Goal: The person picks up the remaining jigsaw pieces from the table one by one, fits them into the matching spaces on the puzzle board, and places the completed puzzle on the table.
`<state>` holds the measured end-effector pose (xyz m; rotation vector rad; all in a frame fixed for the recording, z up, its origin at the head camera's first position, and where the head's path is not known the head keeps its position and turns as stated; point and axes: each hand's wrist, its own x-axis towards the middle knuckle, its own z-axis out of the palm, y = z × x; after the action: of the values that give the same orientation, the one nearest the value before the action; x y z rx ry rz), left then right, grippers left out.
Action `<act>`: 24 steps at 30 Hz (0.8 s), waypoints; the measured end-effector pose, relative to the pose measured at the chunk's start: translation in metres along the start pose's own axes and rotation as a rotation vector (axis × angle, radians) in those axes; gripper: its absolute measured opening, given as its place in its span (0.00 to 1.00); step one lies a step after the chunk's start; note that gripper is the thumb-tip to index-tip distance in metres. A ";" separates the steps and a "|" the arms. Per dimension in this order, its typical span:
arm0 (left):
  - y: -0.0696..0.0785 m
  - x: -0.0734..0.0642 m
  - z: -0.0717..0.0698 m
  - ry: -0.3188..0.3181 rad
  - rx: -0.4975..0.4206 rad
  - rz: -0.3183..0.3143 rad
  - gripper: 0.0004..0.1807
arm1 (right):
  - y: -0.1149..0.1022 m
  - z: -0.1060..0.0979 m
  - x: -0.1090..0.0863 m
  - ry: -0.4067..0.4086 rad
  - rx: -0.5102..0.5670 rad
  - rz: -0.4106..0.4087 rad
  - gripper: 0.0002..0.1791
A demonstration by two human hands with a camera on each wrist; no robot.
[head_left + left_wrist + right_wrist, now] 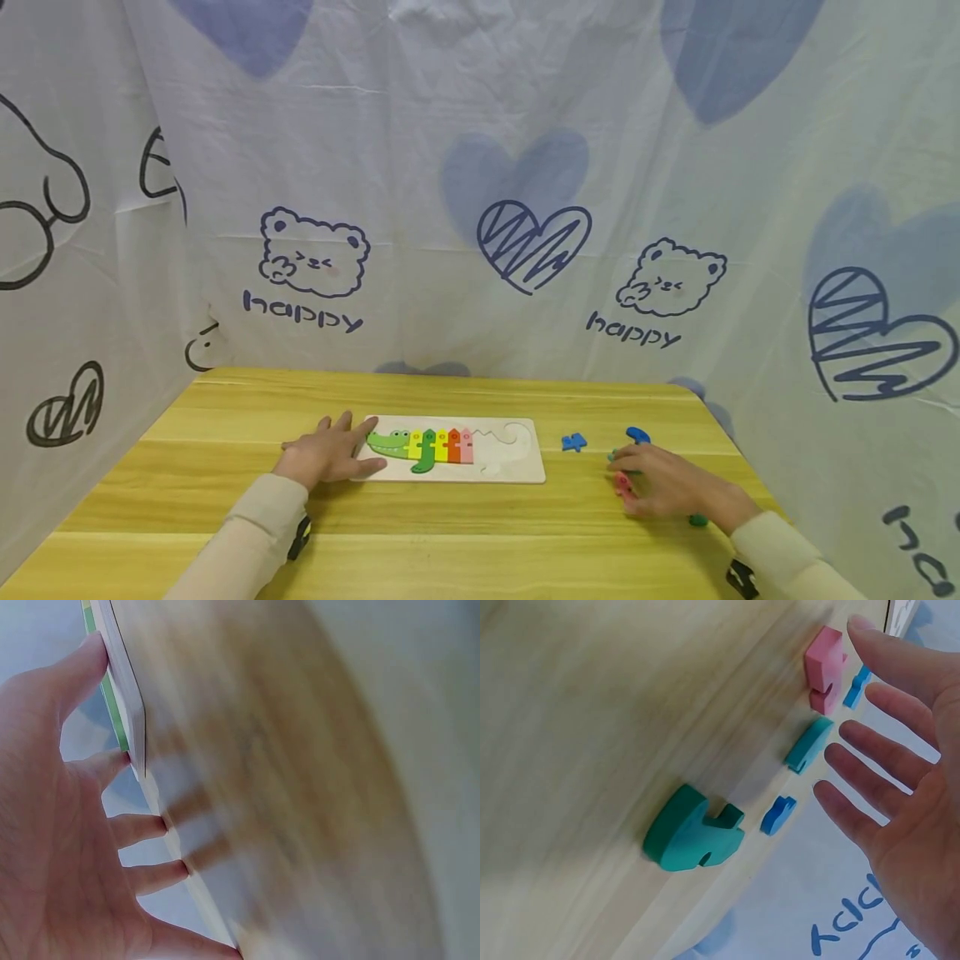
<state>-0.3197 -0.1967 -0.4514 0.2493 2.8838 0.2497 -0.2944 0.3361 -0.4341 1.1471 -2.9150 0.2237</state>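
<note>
A white puzzle board point(517, 471) lies on the table, with a crocodile's green head point(388, 443) and several coloured body pieces set in its left part; the tail end shows bare outlines. My left hand point(330, 454) is spread at the board's left end, thumb and index finger on it, other fingertips on the table. Over the loose pieces at the right hovers my right hand point(667, 482), fingers extended and holding nothing. Close by its thumb and fingers are a pink piece point(825, 667) and a teal piece point(810, 745). A green curved piece point(679, 832) lies nearer its wrist.
One blue piece point(573, 442) lies just right of the board, another blue piece point(638, 435) beyond the right hand. Printed white cloth point(420, 317) hangs behind the wooden table point(450, 542) and along both sides.
</note>
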 end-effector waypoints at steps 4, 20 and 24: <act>0.000 0.000 0.000 -0.004 -0.001 -0.005 0.51 | 0.004 0.003 -0.003 0.009 0.000 -0.026 0.23; 0.000 0.000 0.002 0.000 -0.004 -0.001 0.51 | 0.005 0.005 -0.007 -0.040 -0.007 -0.006 0.25; 0.000 0.001 0.001 -0.001 -0.006 -0.001 0.51 | 0.007 0.006 -0.006 -0.032 -0.009 -0.014 0.24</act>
<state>-0.3202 -0.1966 -0.4531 0.2475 2.8817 0.2576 -0.2942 0.3444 -0.4410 1.1810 -2.9310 0.1941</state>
